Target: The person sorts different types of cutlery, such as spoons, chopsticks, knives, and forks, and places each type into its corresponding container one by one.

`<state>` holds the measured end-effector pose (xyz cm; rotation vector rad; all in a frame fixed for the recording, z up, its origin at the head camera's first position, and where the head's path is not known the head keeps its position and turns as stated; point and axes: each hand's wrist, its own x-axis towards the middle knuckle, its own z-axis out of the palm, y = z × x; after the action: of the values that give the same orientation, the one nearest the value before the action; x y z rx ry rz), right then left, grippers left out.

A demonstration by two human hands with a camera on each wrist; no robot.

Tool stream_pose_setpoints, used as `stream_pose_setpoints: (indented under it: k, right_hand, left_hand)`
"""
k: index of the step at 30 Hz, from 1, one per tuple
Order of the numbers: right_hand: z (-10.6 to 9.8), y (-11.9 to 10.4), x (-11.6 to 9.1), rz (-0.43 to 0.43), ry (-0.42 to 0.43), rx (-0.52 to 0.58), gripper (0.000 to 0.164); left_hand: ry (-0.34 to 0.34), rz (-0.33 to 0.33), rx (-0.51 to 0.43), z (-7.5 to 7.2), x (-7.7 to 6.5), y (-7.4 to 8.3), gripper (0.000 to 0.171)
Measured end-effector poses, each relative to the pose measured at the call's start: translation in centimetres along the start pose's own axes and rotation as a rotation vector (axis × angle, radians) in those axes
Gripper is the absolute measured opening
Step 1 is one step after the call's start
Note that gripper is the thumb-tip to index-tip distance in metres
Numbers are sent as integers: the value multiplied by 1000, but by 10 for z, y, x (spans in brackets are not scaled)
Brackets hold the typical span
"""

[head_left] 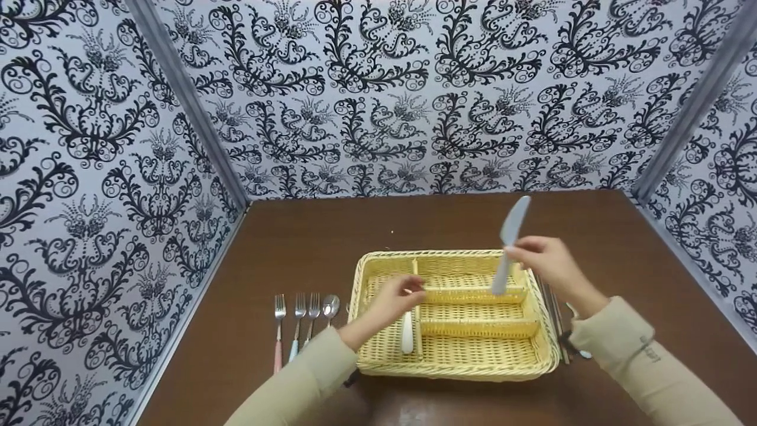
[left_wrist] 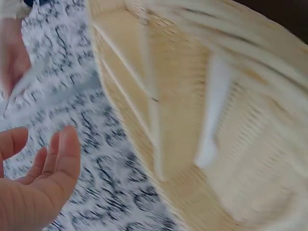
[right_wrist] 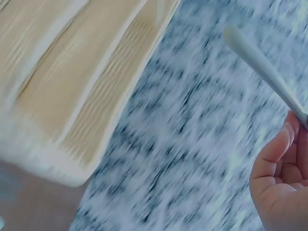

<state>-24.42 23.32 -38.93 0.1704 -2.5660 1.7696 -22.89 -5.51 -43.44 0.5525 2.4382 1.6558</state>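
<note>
My right hand (head_left: 547, 263) pinches a table knife (head_left: 513, 223) above the right side of the wicker basket (head_left: 458, 374), blade up and handle slanting down. In the right wrist view, the pale knife handle (right_wrist: 262, 67) sticks out past the thumb and fingers. Over the basket's left part hovers my left hand (head_left: 390, 300), its fingers loosely bent around nothing, as the left wrist view also shows. A white-handled utensil (head_left: 407, 337) lies lengthwise in the basket's left compartment, its upper end hidden by that hand. Low woven dividers split the rest of the basket into three sections.
Left of the basket, several forks (head_left: 279, 307) and a spoon (head_left: 331, 306) lie on the brown table (head_left: 319, 231), partly behind the left sleeve. Thin sticks (head_left: 556, 325) lie along the basket's right side, near the right cuff. Patterned panels (head_left: 390, 118) enclose the back and sides.
</note>
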Motion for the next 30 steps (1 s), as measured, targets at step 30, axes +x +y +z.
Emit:
stream_pose_setpoints:
  k: [30]
  right_hand:
    - [48,-26,-2,-50,-105,162,39]
  left_hand:
    - [25,-42,27,8,31,22,16]
